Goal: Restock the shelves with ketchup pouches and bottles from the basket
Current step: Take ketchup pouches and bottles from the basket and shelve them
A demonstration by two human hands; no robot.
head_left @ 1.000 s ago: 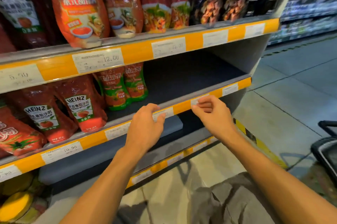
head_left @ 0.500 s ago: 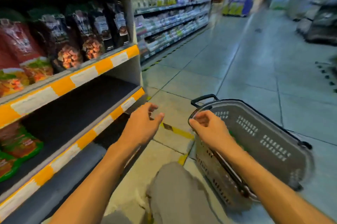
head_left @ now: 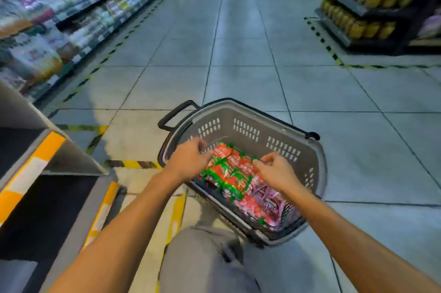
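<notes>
We've got both hands in the grey shopping basket (head_left: 250,125), which sits on the tiled floor (head_left: 238,54) right of the shelf end (head_left: 50,149). Left hand (head_left: 188,161): fingers curled onto the top edge of the red-green ketchup pouches (head_left: 229,171). Right hand (head_left: 274,171): fingers bent, tips at the pouches' right side; can't tell if it's pinching yet. More pouches lie lower in the basket, blurry.

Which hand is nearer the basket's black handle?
Left. The left hand reaches into the basket at the end just below the black handle; the right hand sits further along, over the ketchup pouches.
</notes>
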